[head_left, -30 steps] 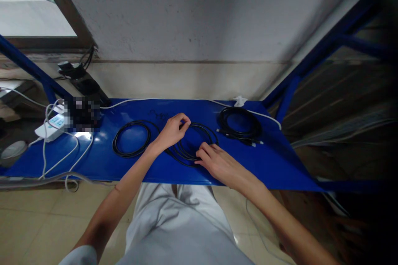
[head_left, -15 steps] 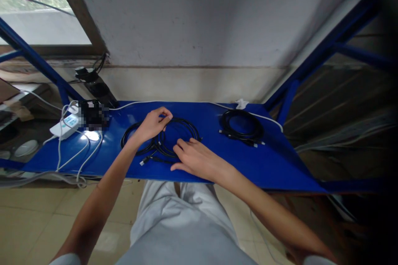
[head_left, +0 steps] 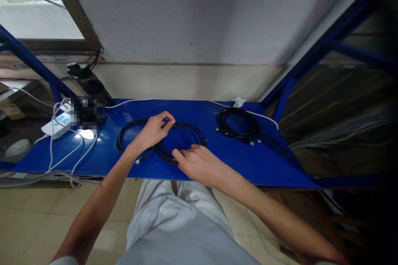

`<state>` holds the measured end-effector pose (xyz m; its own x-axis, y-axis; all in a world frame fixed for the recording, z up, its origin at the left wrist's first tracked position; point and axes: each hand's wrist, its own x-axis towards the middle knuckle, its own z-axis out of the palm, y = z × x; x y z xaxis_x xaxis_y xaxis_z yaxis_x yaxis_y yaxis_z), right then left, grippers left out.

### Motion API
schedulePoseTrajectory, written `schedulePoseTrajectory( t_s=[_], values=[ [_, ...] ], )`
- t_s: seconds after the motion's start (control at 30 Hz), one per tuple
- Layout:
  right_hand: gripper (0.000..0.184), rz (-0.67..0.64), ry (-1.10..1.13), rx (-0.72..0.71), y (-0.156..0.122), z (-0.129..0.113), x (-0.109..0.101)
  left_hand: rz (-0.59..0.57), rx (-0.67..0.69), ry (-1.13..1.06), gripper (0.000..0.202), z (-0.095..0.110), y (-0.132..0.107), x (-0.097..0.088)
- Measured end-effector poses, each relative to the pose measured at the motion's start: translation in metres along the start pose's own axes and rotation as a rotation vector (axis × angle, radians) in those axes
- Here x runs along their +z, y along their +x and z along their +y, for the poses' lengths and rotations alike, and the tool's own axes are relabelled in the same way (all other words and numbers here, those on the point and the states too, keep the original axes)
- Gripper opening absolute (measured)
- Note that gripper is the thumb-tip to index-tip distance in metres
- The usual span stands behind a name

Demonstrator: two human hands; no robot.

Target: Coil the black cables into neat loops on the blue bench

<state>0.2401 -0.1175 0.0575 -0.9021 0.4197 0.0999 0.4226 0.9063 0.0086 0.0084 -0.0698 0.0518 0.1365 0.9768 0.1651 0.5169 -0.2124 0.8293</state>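
Observation:
A coil of black cable lies in the middle of a blue metal shelf. My left hand pinches the far left edge of that coil between thumb and fingers. My right hand rests on the coil's near edge, fingers pressing the strands down. A second black coil lies just left of it, partly under my left wrist. One cable end with a plug sticks out toward the shelf's front edge.
A third black coil lies to the right. A white power strip with white cords sits at the shelf's left end beside a blurred dark object. A white cable runs along the back edge. Blue frame struts rise left and right.
Both hands slid the middle coil leftward, so it now overlaps the left coil. My left hand kept its pinch; my right hand followed along the near edge.

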Motion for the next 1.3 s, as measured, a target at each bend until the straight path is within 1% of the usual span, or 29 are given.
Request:
schedulePoseTrajectory(
  t_s=[0.03,0.1,0.17,0.2,0.23,0.3,0.37,0.43,0.53,0.63,0.7,0.77,0.8,0.87,0.97,1.03,1.1,1.2,1.3],
  values=[
    [0.01,0.025,0.007,0.0,0.005,-0.002,-0.006,0.012,0.003,-0.001,0.02,0.006,0.0,-0.008],
    [0.03,0.084,0.024,-0.016,0.021,-0.007,-0.015,0.058,0.018,0.022,0.024,0.014,0.0,-0.029],
    [0.05,0.171,0.048,-0.035,0.044,-0.014,-0.016,0.108,0.025,0.083,0.026,0.017,0.0,-0.055],
    [0.056,0.214,0.062,-0.043,0.056,-0.018,-0.013,0.121,0.015,0.131,0.027,0.015,0.0,-0.069],
    [0.058,0.242,0.067,-0.047,0.07,-0.022,-0.007,0.131,-0.005,0.189,0.028,0.011,-0.001,-0.082],
    [0.051,0.268,0.079,-0.043,0.097,-0.031,0.01,0.145,-0.061,0.307,0.03,-0.005,-0.003,-0.105],
    [0.047,0.264,0.089,-0.063,0.119,-0.038,0.033,0.164,-0.101,0.416,0.032,-0.028,-0.008,-0.12],
    [0.045,0.237,0.086,-0.079,0.136,-0.044,0.055,0.184,-0.151,0.463,0.034,-0.053,-0.014,-0.125],
    [0.043,0.236,0.063,-0.087,0.149,-0.049,0.078,0.194,-0.175,0.472,0.032,-0.086,-0.027,-0.12],
    [0.045,0.279,0.048,-0.103,0.151,-0.05,0.084,0.253,-0.149,0.485,0.032,-0.108,-0.043,-0.115],
    [0.053,0.296,0.059,-0.116,0.146,-0.044,0.08,0.347,-0.144,0.545,0.033,-0.118,-0.054,-0.118],
    [0.06,0.308,0.091,-0.121,0.136,-0.031,0.072,0.479,-0.164,0.687,0.034,-0.126,-0.066,-0.125],
    [0.06,0.315,0.113,-0.116,0.128,-0.021,0.067,0.531,-0.18,0.765,0.032,-0.129,-0.072,-0.129],
    [0.05,0.325,0.171,-0.077,0.107,0.004,0.057,0.578,-0.198,0.879,0.029,-0.136,-0.083,-0.139],
    [0.037,0.367,0.224,0.08,0.06,0.051,0.048,0.559,-0.195,0.969,0.032,-0.148,-0.095,-0.152],
    [0.028,0.443,0.239,0.222,0.021,0.08,0.049,0.536,-0.182,1.024,0.038,-0.155,-0.099,-0.157],
    [0.024,0.537,0.212,0.377,-0.02,0.102,0.054,0.522,-0.166,1.074,0.043,-0.162,-0.101,-0.16],
    [0.021,0.615,0.108,0.552,-0.079,0.12,0.066,0.515,-0.163,1.136,0.046,-0.169,-0.103,-0.163],
    [0.024,0.628,0.022,0.661,-0.125,0.122,0.077,0.481,-0.162,1.171,0.049,-0.172,-0.104,-0.164]
  ],
)
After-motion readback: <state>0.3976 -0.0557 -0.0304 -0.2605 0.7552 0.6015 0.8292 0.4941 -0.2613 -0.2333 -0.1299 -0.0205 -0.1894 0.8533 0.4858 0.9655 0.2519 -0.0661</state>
